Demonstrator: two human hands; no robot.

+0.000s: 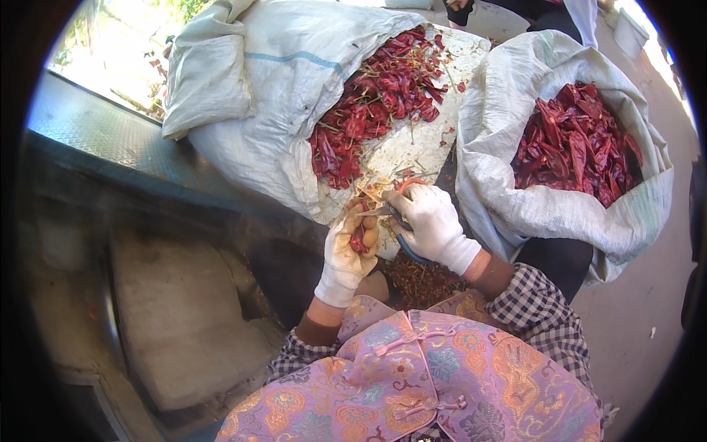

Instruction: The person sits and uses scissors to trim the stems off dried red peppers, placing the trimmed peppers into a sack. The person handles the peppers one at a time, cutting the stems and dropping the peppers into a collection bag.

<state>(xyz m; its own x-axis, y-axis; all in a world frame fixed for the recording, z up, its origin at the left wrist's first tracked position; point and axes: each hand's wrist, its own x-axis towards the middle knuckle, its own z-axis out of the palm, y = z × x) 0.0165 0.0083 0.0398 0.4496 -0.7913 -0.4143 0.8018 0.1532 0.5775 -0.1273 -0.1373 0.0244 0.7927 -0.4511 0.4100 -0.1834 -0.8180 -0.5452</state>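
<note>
A dried red chilli pepper [359, 241] is held in my gloved left hand [347, 248], its ends showing past the curled fingers. My gloved right hand [431, 221] grips scissors [410, 250] with orange and blue handles. Their blades reach across to the pepper's upper end, by the left fingers; whether they touch it cannot be told. Just beyond both hands, a heap of dried red peppers with stems [381, 99] spills from a white woven sack [287, 72] lying on its side. Loose stems and bits lie on the pale surface [409, 149] at its mouth.
At right stands an open woven sack [486, 149] with rolled edges, holding red peppers [580, 143]. Below my hands is a pile of stem scraps [425, 284]. A metal ledge [110, 127] runs along the left, above a brown padded-looking panel [177, 320]. Another person's hand [457, 4] shows at the top.
</note>
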